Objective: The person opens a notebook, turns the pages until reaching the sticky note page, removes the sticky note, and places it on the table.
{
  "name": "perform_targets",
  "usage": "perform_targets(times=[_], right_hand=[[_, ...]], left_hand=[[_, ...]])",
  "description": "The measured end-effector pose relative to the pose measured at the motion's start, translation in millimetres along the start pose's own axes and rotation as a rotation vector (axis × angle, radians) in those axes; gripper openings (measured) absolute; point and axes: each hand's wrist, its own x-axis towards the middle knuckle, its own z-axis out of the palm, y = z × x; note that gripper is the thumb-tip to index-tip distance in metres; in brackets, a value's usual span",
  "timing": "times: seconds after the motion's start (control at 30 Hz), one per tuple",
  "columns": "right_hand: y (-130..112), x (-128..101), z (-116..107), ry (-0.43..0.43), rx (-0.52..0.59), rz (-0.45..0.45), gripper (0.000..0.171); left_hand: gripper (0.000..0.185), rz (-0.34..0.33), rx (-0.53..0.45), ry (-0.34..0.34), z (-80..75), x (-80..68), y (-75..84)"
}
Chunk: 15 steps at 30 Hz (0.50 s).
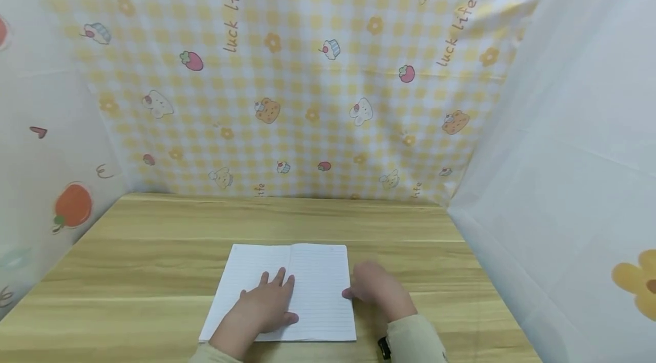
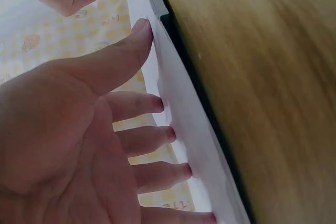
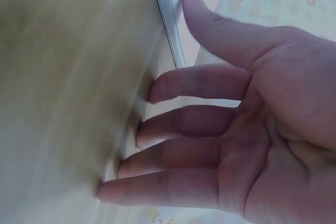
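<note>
An open notebook [image 1: 312, 277] with lined white pages lies flat on the wooden table [image 1: 154, 255], near the front edge. My left hand [image 1: 266, 300] rests flat on its middle, straight fingers pressing the page near the spine. In the left wrist view the left hand [image 2: 147, 129] touches the white page [image 2: 178, 103] with spread fingertips. My right hand [image 1: 376, 289] sits at the notebook's right edge, blurred. In the right wrist view the right hand [image 3: 168, 129] has straight fingers touching the table beside the notebook's edge [image 3: 165, 19].
A yellow checked cloth with cartoon prints [image 1: 307, 78] hangs behind the table. White sheets [image 1: 564, 152] close in the right side and a printed sheet [image 1: 46, 180] the left. Bare wood [image 1: 256, 215] lies behind the notebook.
</note>
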Motion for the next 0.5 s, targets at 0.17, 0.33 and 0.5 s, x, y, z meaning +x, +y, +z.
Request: perform_targets(times=[0.17,0.33,0.5], right_hand=[[1.3,4.6,-8.9,-0.019,0.015,-0.005,0.038],[2.3,4.6,-9.2,-0.020,0.027,-0.008,0.040],[0.9,2.2,-7.6,-0.007,0.025,-0.005,0.041]], left_hand=[[0.081,0.001,-0.023,-0.001,-1.8,1.5,-1.4],[0.081,0.006,-0.035,-0.009,-3.5,2.2,-1.1],[0.081,0.003,-0.050,-0.009,-3.1,1.7,1.0]])
